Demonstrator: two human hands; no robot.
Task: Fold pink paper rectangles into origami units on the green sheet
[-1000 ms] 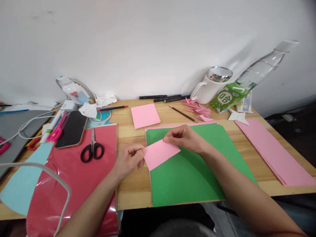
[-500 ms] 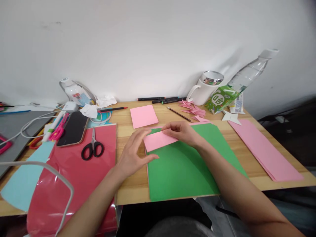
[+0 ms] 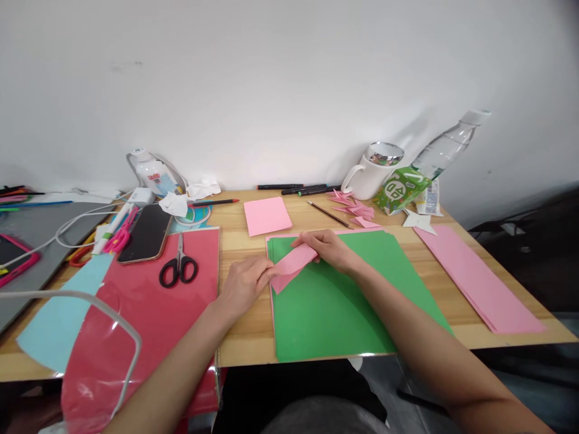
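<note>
Pink paper strip (image 3: 293,265) lies on green sheet (image 3: 348,295), folded narrow. Left hand (image 3: 244,283) pinches lower end, right hand (image 3: 328,248) pins upper end flat. Likely light, floppy, creases easily; best held at ends near fold.

Soft, even light; shadows beneath the gripped pink strip (image 3: 294,263) are faint. Glare streaks the red sheet (image 3: 149,307) left of the grip; far edges bow.
</note>
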